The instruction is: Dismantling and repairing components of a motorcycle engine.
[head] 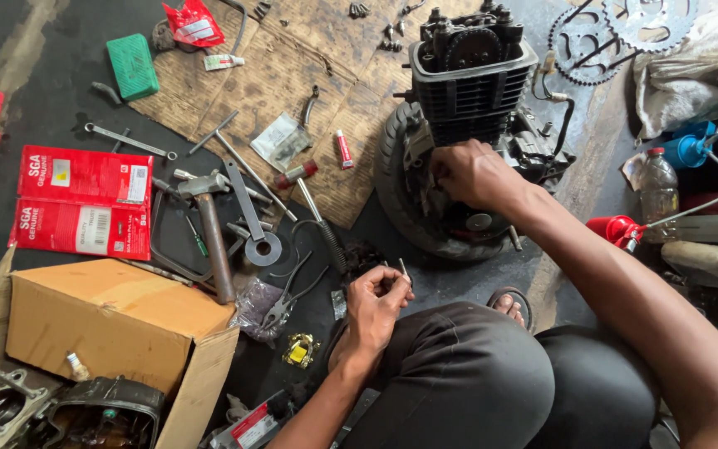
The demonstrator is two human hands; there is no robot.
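Note:
A black motorcycle engine (pixel 469 75) with cooling fins stands upright inside a small tyre (pixel 392 187) on the floor. My right hand (pixel 469 173) reaches to the engine's side cover, fingers pressed against it; what they grip is hidden. My left hand (pixel 378 298) rests near my knee, fingers closed on a few small bolts (pixel 402 268), one sticking up between the fingertips.
Tools lie left of the engine: a hammer (pixel 213 237), spanners (pixel 130 141), pliers (pixel 288 299), a screwdriver (pixel 313 199). Two red parts boxes (pixel 83 202), a cardboard box (pixel 114 320), a green block (pixel 132 65), sprockets (pixel 617 29), a plastic bottle (pixel 658 187) and a blue oil can (pixel 695 150) surround them.

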